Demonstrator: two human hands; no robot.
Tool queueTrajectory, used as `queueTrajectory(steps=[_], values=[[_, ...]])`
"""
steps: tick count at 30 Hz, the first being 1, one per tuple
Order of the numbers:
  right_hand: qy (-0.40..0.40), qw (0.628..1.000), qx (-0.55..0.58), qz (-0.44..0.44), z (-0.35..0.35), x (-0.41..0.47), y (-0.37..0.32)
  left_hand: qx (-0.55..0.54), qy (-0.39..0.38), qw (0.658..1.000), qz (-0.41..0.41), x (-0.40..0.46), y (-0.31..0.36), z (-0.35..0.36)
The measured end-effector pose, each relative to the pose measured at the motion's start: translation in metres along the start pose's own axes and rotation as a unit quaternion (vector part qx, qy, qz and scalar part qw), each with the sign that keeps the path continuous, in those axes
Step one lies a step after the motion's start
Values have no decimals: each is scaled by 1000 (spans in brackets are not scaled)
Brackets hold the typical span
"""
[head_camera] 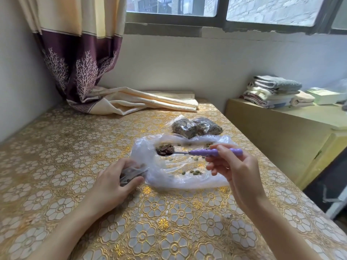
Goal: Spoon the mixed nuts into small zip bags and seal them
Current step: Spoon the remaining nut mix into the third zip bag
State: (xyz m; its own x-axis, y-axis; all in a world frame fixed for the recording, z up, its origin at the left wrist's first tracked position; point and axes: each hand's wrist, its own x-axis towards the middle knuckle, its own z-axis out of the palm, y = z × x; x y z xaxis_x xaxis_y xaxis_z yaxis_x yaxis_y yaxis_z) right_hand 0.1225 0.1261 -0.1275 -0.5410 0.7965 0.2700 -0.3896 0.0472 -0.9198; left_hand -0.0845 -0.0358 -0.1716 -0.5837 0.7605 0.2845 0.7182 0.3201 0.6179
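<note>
My right hand grips the purple handle of a spoon. Its bowl carries a heap of mixed nuts and hovers over a large clear plastic bag spread open on the table. A few loose green and brown nuts lie inside that bag. My left hand holds a small zip bag at the big bag's left edge, with some dark nuts showing in it. Behind the big bag lie filled small bags of nuts, bunched together.
The table has a gold floral cover. A folded cream cloth and a purple curtain lie at its back edge. To the right stands a lower yellow cabinet with stacked towels.
</note>
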Motion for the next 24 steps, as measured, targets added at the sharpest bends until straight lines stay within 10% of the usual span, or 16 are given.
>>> queueTrajectory(steps=[15, 24], values=[[-238, 961, -130, -52, 38, 4, 5, -107, 0, 994, -24, 4, -6, -1], [-209, 975, -63, -47, 16, 8, 4, -80, -2, 997, -8, 4, -6, 0]])
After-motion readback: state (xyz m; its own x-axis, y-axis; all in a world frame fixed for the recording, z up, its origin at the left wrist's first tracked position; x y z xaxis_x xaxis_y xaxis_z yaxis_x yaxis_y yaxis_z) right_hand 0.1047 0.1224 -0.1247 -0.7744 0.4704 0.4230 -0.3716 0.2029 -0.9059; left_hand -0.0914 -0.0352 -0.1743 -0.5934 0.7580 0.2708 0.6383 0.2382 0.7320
